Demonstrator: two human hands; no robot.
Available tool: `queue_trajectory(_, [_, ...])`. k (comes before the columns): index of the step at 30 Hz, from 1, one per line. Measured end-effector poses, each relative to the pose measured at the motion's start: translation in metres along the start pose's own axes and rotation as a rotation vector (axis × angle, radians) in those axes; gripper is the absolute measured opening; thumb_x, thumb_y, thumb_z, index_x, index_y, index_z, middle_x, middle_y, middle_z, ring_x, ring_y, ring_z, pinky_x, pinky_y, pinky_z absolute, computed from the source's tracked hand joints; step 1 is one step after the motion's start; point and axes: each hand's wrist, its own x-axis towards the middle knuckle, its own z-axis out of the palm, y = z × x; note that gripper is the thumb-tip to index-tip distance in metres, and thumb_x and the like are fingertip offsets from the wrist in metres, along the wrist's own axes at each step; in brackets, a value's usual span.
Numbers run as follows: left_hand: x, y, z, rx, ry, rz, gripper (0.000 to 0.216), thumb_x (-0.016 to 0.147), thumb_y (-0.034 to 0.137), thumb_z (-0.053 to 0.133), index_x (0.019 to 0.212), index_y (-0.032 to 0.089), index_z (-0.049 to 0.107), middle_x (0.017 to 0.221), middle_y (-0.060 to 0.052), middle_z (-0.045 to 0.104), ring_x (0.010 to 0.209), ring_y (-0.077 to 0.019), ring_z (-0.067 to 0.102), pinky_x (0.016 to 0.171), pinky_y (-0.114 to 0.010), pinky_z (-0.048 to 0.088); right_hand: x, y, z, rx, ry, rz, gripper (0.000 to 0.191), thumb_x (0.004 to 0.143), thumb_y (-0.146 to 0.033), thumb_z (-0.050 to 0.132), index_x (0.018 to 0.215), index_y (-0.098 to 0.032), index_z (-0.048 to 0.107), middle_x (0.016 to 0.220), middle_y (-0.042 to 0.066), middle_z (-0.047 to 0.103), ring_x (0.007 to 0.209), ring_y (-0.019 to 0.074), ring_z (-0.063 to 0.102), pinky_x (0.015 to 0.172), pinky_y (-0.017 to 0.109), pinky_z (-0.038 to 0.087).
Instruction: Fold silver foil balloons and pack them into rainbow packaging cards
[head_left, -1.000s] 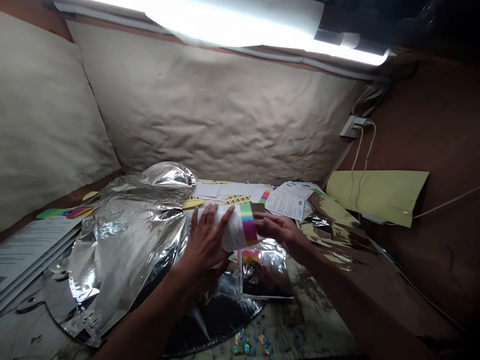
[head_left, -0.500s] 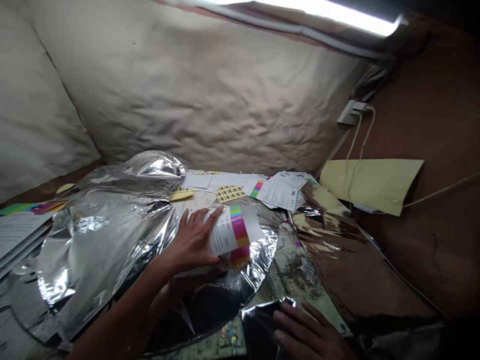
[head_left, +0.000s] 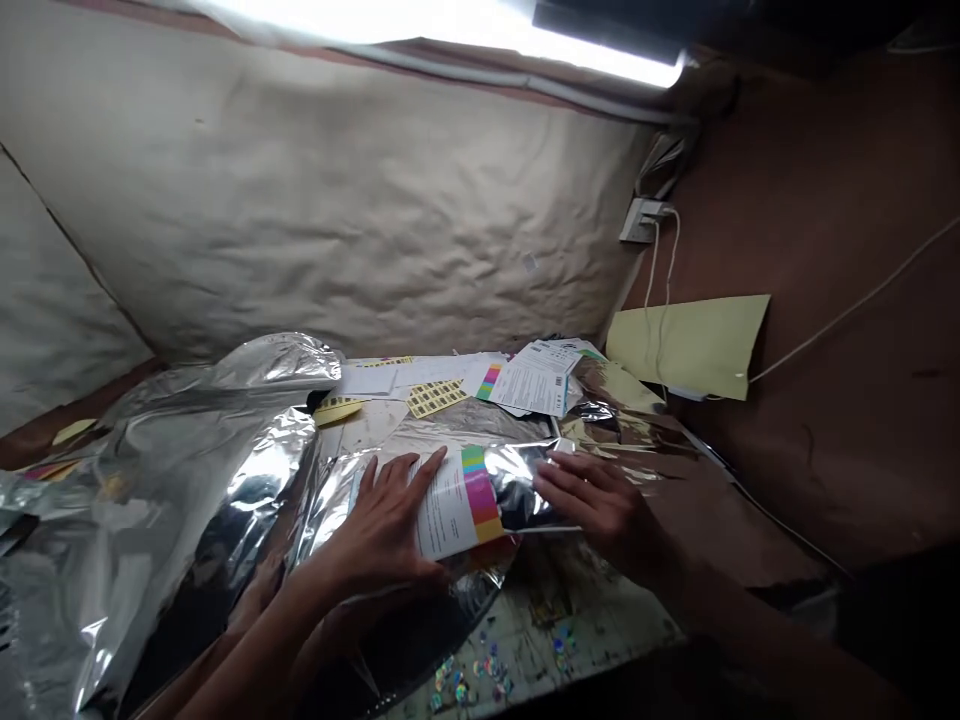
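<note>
Below a crumpled paper wall, silver foil (head_left: 187, 470) covers the table (head_left: 585, 620). The left hand (head_left: 386, 525) lies flat, pinning the printed card (head_left: 457, 500) mid-table. The right hand (head_left: 600, 505), at the near edge a moment ago, now presses a folded foil piece (head_left: 525, 485) open-palmed beside the card's striped end.

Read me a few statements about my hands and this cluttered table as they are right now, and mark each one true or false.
1. The left hand lies flat on the white card with a rainbow stripe. True.
2. The right hand holds scissors. False: it rests with its fingers spread on the silver foil beside the card.
3. A yellow sheet lies against the brown wall on the right. True.
4. The tube lamp overhead is off. False: it is lit.
</note>
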Motion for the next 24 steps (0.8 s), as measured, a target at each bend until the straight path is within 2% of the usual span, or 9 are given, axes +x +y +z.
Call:
queue_trajectory(2, [0.000,-0.001,0.003,0.024,0.034,0.005,0.133,0.050,0.061,0.081,0.156,0.027,0.008,0.144,-0.018,0.038,0.140,-0.0400,0.028,0.115,-0.063,0.006,0.002,0.002,0.005,0.055,-0.004,-0.072,0.036,0.094,-0.008,0.054,0.129,-0.014,0.061,0.129,0.011,0.066,0.123,0.0251,0.057,0.100,0.044,0.051])
queue_trajectory(6, [0.002,-0.003,0.003,0.057,0.112,-0.027,0.134,0.048,0.059,0.083,0.156,0.027,0.011,0.144,-0.019,0.035,0.139,-0.0416,0.029,0.115,-0.062,0.009,0.003,0.015,0.011,0.120,0.034,-0.098,0.042,0.094,-0.007,0.054,0.134,-0.017,0.057,0.129,0.010,0.066,0.124,0.0232,0.057,0.100,0.044,0.050])
queue_trajectory(10, [0.002,-0.002,-0.001,0.089,0.180,-0.027,0.132,0.048,0.053,0.083,0.156,0.026,0.012,0.146,-0.020,0.032,0.140,-0.0410,0.028,0.116,-0.061,0.005,0.001,0.025,0.016,0.121,0.058,-0.105,0.043,0.096,-0.009,0.049,0.137,-0.021,0.054,0.126,0.008,0.068,0.123,0.0220,0.058,0.109,0.048,0.041])
queue_trajectory(14, [0.002,0.009,0.002,0.066,0.155,0.042,0.128,0.050,0.058,0.081,0.155,0.028,0.015,0.148,-0.019,0.031,0.142,-0.0398,0.025,0.116,-0.060,0.005,0.008,0.014,0.025,0.181,0.007,-0.149,0.043,0.098,-0.012,0.047,0.139,-0.024,0.052,0.129,0.006,0.066,0.126,0.0218,0.055,0.112,0.048,0.038])
queue_trajectory(16, [0.002,0.012,0.005,0.080,0.177,0.031,0.125,0.051,0.056,0.081,0.155,0.028,0.017,0.148,-0.018,0.032,0.141,-0.0400,0.026,0.116,-0.060,0.005,0.014,0.008,0.029,0.222,-0.061,-0.122,0.046,0.096,-0.010,0.048,0.139,-0.026,0.052,0.138,0.006,0.059,0.134,0.0238,0.048,0.114,0.050,0.036])
queue_trajectory(18, [0.003,0.012,0.007,0.125,0.236,-0.025,0.120,0.054,0.053,0.080,0.155,0.027,0.020,0.148,-0.018,0.032,0.141,-0.0408,0.027,0.116,-0.061,0.004,0.018,0.007,0.030,0.296,-0.132,0.019,0.054,0.092,-0.008,0.050,0.143,-0.027,0.049,0.151,0.007,0.044,0.142,0.0270,0.036,0.115,0.053,0.033])
queue_trajectory(20, [0.004,0.009,0.007,0.176,0.310,-0.095,0.114,0.058,0.054,0.078,0.154,0.026,0.024,0.148,-0.019,0.032,0.140,-0.0419,0.027,0.115,-0.062,0.003,0.019,0.012,0.028,0.465,-0.172,0.237,0.062,0.090,-0.012,0.055,0.148,-0.028,0.041,0.158,0.009,0.032,0.145,0.0293,0.029,0.116,0.055,0.031])
queue_trajectory(22, [0.006,0.007,0.006,0.218,0.371,-0.143,0.107,0.062,0.056,0.075,0.153,0.025,0.028,0.148,-0.021,0.031,0.140,-0.0428,0.027,0.115,-0.063,0.001,0.020,0.018,0.028,0.754,-0.163,0.484,0.064,0.091,-0.024,0.060,0.150,-0.027,0.037,0.155,0.011,0.037,0.141,0.0297,0.038,0.113,0.053,0.037])
queue_trajectory(24, [0.007,0.008,0.004,0.241,0.411,-0.156,0.102,0.065,0.056,0.074,0.152,0.024,0.031,0.149,-0.021,0.030,0.140,-0.0430,0.026,0.114,-0.063,0.001,0.026,0.019,0.032,1.052,-0.118,0.716,0.057,0.092,-0.039,0.059,0.146,-0.025,0.044,0.145,0.012,0.050,0.130,0.0284,0.052,0.108,0.050,0.043])
